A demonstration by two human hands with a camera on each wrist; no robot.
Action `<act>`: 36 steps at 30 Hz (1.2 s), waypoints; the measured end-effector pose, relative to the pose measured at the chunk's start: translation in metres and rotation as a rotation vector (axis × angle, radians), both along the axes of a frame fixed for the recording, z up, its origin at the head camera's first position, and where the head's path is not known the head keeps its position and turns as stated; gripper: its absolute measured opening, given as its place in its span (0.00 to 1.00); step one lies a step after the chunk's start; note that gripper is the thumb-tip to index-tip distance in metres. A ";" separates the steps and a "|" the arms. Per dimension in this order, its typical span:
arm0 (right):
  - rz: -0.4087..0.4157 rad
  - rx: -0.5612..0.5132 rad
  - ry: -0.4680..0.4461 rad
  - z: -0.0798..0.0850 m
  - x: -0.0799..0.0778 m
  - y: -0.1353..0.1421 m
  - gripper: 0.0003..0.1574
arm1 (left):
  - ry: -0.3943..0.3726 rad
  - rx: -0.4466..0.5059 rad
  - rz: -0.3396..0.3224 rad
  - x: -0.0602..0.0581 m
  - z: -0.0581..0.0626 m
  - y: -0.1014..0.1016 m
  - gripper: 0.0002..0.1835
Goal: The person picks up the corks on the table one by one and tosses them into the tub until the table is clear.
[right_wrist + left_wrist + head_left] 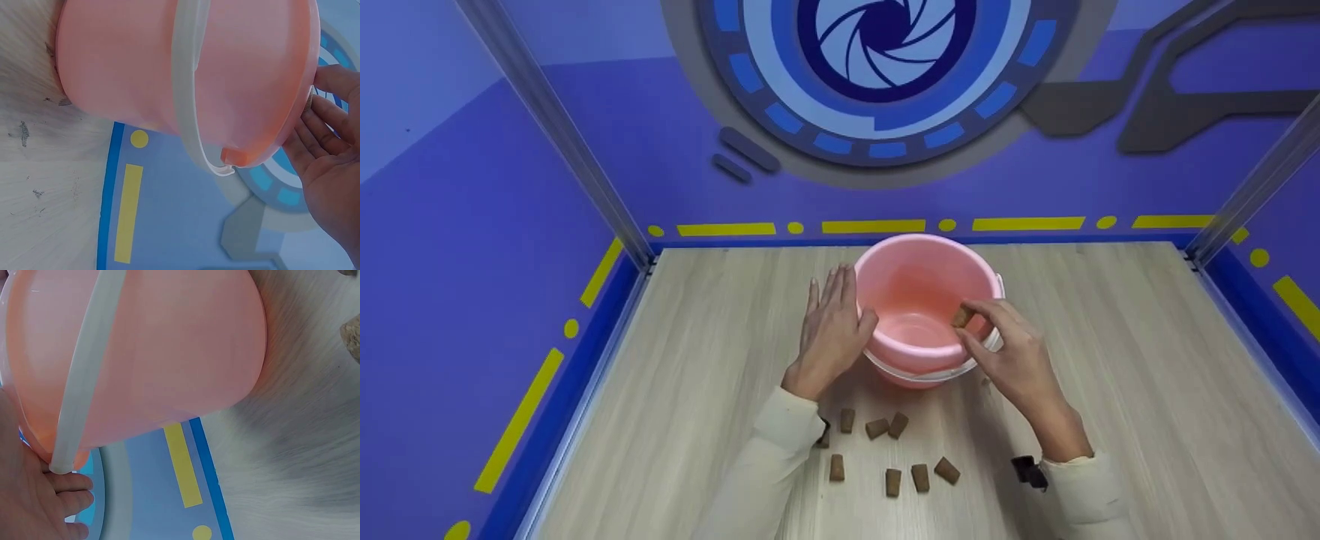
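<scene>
A pink bucket (922,262) stands upright at the middle back of the table, with its white handle (919,373) hanging down on the near side. Straight-fingered, my left hand (832,334) lies along the bucket's left side, with the thumb at the rim. Between thumb and fingertips, my right hand (1016,356) pinches a brown cork stopper (962,315) just inside the right part of the rim. In the right wrist view the bucket wall hides most of that stopper. The visible bottom of the bucket is bare.
Several tapered cork stoppers (893,482) lie scattered on the wooden table (720,375) in front of the bucket, one partly hidden by my left cuff. Blue and purple panels (585,150) wall the table at the back and both sides.
</scene>
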State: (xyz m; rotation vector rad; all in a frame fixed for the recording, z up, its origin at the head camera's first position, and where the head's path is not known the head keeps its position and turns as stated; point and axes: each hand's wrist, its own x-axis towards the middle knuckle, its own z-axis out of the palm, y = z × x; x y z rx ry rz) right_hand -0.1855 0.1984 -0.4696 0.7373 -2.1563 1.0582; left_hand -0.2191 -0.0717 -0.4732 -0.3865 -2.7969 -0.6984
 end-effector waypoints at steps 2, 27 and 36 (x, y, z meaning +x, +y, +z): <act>0.005 -0.005 -0.002 0.000 0.000 0.000 0.31 | -0.001 -0.001 0.002 0.000 0.000 0.000 0.39; -0.045 0.011 -0.014 -0.003 0.001 0.001 0.33 | 0.006 0.014 -0.007 -0.001 -0.001 0.000 0.39; -0.050 0.013 -0.008 -0.003 0.001 0.001 0.32 | -0.004 0.014 0.001 -0.001 -0.001 0.000 0.39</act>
